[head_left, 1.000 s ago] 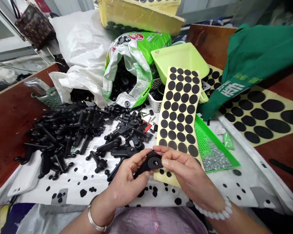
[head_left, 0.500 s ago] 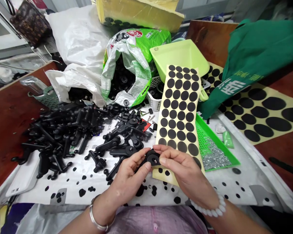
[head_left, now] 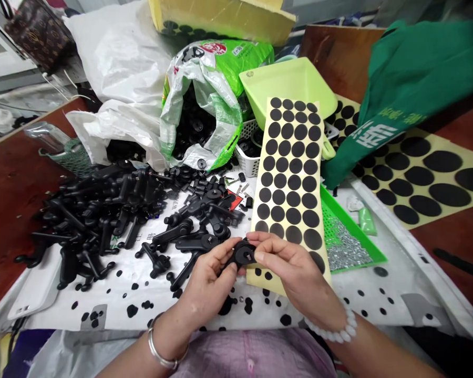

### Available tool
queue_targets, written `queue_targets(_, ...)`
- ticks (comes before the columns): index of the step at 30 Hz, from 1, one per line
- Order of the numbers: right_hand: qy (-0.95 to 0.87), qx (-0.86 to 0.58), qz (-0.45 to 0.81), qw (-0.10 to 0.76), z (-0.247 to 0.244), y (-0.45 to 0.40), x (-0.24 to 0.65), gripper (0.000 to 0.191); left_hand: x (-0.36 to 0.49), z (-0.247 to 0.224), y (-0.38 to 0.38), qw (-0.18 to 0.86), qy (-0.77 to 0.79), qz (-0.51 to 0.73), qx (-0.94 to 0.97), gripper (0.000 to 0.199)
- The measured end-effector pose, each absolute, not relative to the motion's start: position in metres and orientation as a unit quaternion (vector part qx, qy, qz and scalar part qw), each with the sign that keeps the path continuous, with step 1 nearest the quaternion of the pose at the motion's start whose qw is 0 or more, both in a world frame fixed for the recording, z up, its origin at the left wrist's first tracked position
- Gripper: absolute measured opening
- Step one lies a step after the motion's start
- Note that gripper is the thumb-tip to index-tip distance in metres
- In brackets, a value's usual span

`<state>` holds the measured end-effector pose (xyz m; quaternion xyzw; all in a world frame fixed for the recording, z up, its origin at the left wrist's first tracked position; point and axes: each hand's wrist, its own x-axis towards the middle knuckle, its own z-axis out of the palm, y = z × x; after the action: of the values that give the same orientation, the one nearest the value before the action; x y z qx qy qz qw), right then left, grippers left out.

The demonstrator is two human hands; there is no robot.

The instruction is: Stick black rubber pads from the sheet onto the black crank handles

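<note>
Both hands meet around one black plastic part (head_left: 244, 254) with a round face, low in the middle of the view. My left hand (head_left: 208, 275) grips its left side, thumb below and fingers behind. My right hand (head_left: 294, 268) pinches its right edge between thumb and fingers. Under and behind the right hand lies a yellow sheet (head_left: 260, 207) with rows of black round pads. Loose black arm-shaped parts (head_left: 197, 241) lie just beyond the left hand.
A large heap of black parts (head_left: 102, 205) covers the left side. Behind stand an open green-white bag (head_left: 228, 121) and a light green scoop (head_left: 291, 84). A green tray (head_left: 347, 247) of small metal pieces lies right, under a green cloth bag (head_left: 410, 89).
The black part has turned slightly and shifted a little left with both hands around it. The whole view has moved slightly.
</note>
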<state>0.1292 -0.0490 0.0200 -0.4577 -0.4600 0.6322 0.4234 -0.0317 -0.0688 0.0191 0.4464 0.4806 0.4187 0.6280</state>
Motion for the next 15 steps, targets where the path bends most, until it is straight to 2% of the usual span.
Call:
queue_targets(5,-0.487,-0.468,0.603,0.425,0.0191,-0.0471,0.1290,0.013,-0.0344,0.0184,-0.0694,0.650,0.481,0.412,0.421,0.045)
queue_targets(8,-0.534,-0.483,0.545,0.431,0.0166,-0.0475,0.1286,0.013,-0.0354,0.0176,-0.0700,0.651,0.489,0.405,0.417,0.045)
queue_targets(10,-0.582,-0.495,0.463,0.450,0.0137,-0.0483,0.1284,0.012,-0.0350,0.0187,-0.0698,0.647,0.496,0.401,0.417,0.046)
queue_targets(15,-0.717,-0.470,0.155,0.490,0.0118,-0.0486,0.1280,0.010,-0.0313,0.0225,-0.0688,0.640,0.505,0.404,0.416,0.049)
